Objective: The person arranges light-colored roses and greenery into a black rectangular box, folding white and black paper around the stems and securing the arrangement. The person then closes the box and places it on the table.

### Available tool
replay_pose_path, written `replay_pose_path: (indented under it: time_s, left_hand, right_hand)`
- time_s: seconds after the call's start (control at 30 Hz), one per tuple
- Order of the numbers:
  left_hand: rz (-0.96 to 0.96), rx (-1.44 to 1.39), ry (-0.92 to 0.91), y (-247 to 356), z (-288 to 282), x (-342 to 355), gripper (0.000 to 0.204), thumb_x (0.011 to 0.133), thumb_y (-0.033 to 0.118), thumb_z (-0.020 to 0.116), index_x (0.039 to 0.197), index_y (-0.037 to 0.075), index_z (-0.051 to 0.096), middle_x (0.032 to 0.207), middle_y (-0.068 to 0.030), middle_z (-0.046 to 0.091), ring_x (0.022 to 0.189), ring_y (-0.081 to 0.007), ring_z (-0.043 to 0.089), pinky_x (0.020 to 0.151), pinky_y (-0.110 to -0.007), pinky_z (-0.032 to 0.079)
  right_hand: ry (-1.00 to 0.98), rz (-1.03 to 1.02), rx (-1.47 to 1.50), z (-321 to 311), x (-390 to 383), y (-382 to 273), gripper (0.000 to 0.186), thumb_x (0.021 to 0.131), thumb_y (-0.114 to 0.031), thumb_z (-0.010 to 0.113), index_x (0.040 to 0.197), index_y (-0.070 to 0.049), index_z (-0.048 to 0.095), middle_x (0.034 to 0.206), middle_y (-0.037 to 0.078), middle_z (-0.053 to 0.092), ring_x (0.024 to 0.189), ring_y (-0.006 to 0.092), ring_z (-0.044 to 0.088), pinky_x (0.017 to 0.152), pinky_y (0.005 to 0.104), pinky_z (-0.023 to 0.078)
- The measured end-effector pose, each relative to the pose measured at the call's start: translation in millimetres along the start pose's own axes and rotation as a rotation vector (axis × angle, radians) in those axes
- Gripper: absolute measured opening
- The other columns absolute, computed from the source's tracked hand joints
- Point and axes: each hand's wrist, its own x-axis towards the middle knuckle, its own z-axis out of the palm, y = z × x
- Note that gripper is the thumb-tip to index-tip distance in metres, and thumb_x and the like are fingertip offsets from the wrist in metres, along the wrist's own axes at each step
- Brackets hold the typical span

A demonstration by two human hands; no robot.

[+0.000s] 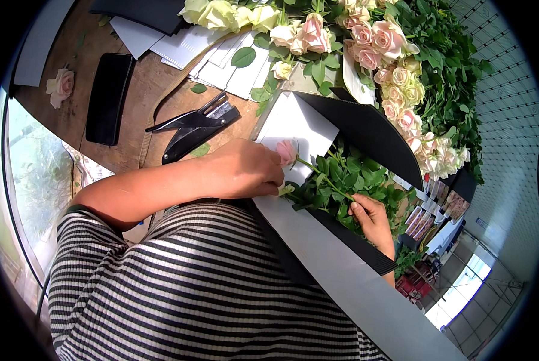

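Observation:
My right hand [371, 219] pinches the green stem of a pink rose [287, 152] between thumb and fingers. The bloom points left and lies against the curled fingers of my left hand [243, 168], whose fingertips are hidden; what they grip cannot be made out. A pale green-yellow petal or bloom edge shows just under those fingers. Beneath the rose, leafy rose stems [353, 174] lie between raised sides of black corrugated board [365, 129]. A white sheet [302, 123] lines its left end. A long grey-white edge [335, 265] runs along the near side.
Left of the work, a black stapler [203, 126] and a black phone [109, 99] lie on the wooden table [71, 117]. A loose pink rose [60, 88] sits beyond. White papers [221, 63] and a brown strap [172, 99] lie behind. Cream and pink roses [389, 45] are heaped far right.

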Motion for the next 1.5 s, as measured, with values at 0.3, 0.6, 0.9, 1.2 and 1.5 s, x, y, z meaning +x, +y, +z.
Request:
replay_pose_path:
  time_s: [0.3,0.6,0.9,1.2,1.5]
  left_hand:
    - [-0.005,-0.043,-0.002,0.3,-2.6,-3.7,0.016,0.075,0.014,0.07,0.086,0.004,0.067,0.076,-0.0105,0.063,0.071,-0.0303,0.062,0.063,-0.038,0.049]
    - [0.01,-0.033,0.039,-1.0,-2.4,-2.8,0.011,0.072,0.016,0.068,0.078,0.007,0.066,0.073,-0.0094,0.063,0.073,-0.0283,0.062,0.066,-0.038,0.05]
    - [0.022,-0.018,-0.002,3.8,-6.9,2.3,0.013,0.072,0.013,0.07,0.078,0.005,0.062,0.077,-0.0081,0.051,0.075,-0.027,0.056,0.065,-0.038,0.048]
    - [0.104,0.009,0.012,2.0,-4.8,12.9,0.012,0.062,0.011,0.068,0.062,0.005,0.058,0.068,-0.0067,0.057,0.075,-0.0274,0.055,0.067,-0.038,0.048]
    - [0.03,-0.026,-0.043,2.2,-7.0,11.5,0.012,0.063,0.01,0.069,0.068,0.005,0.059,0.068,-0.0074,0.058,0.078,-0.0278,0.057,0.069,-0.039,0.048]
  right_hand:
    - [0.13,-0.408,-0.459,-4.8,27.2,-60.1,0.034,0.074,-0.008,0.07,0.106,0.0,0.062,0.101,0.014,0.061,0.092,0.0325,0.057,0.08,0.0374,0.048]
    - [0.192,-0.472,-0.25,46.0,73.4,-44.3,0.019,0.081,-0.009,0.066,0.099,-0.006,0.062,0.078,0.009,0.057,0.064,0.0278,0.057,0.057,0.0337,0.047]
    - [0.361,-0.575,-0.723,-91.0,8.8,-163.2,0.021,0.072,-0.003,0.069,0.093,-0.004,0.069,0.063,0.007,0.048,0.052,0.0235,0.048,0.047,0.0321,0.037]
    - [0.783,-1.202,-1.588,-155.7,147.2,-258.1,0.038,0.072,-0.005,0.065,0.104,-0.025,0.066,0.11,-0.001,0.059,0.105,0.0206,0.054,0.087,0.0358,0.043]
    - [0.498,-0.702,-1.399,-166.2,232.0,-144.3,0.032,0.073,-0.002,0.06,0.103,-0.013,0.064,0.105,0.001,0.06,0.105,0.0234,0.053,0.084,0.0365,0.044]
